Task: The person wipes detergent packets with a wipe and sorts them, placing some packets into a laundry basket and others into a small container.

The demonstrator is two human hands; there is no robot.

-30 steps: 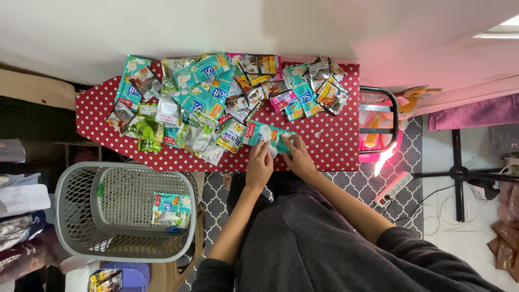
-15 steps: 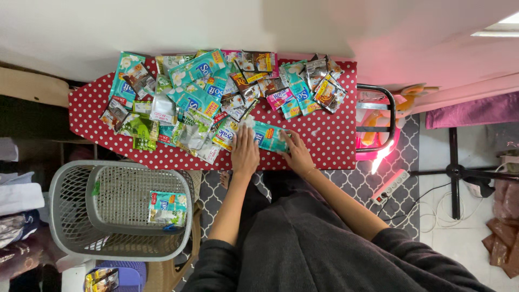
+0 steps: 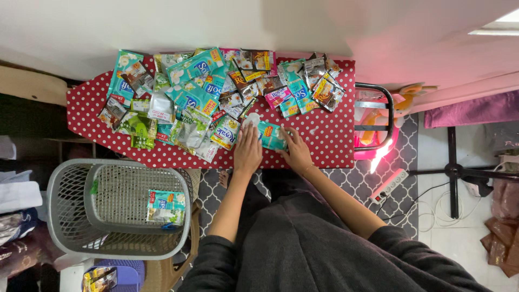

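So, big red polka-dot board (image 3: 330, 146) w/ a heap of sachets (image 3: 216, 92) along the far side, grey basket (image 3: 116, 208) at left w/ one pack in it. Teal pack (image 3: 270, 135) lies at the near edge: left hand (image 3: 247, 148) flat on it, fingers spread, right hand (image 3: 294, 150) pinching its end. Prob best to press evenly.

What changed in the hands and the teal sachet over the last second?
The left hand went from pinching the teal sachet at its left end to lying flat, palm down, over that end. The right hand stays on its right end. The sachet pile and grey basket are unchanged.
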